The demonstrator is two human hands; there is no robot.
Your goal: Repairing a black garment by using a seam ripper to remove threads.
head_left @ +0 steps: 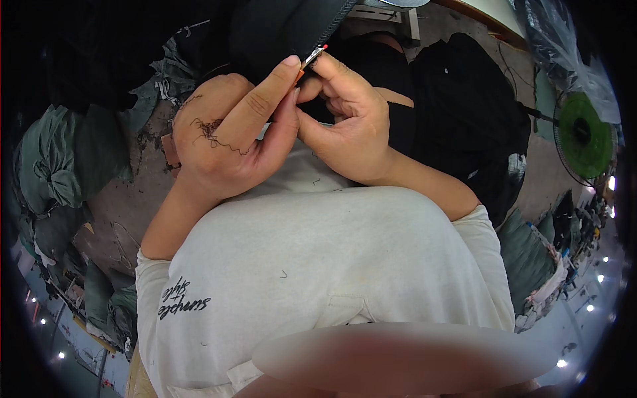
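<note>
Above the person's white cotton shirt (318,265), the left hand (225,136), loose black threads on its back, and the right hand (348,126) meet, fingertips pinched shut on a small silver clipper with an orange tip (314,56) against black fabric (285,30). Beyond lie dark garment heaps (471,113) and a green fan (584,139).

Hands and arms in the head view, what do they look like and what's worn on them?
Both forearms are bare. The left hand has loose dark threads clinging to its back; the right hand has none that show. No rings, watch or gloves are visible. Short white sleeves end near the elbows.
</note>
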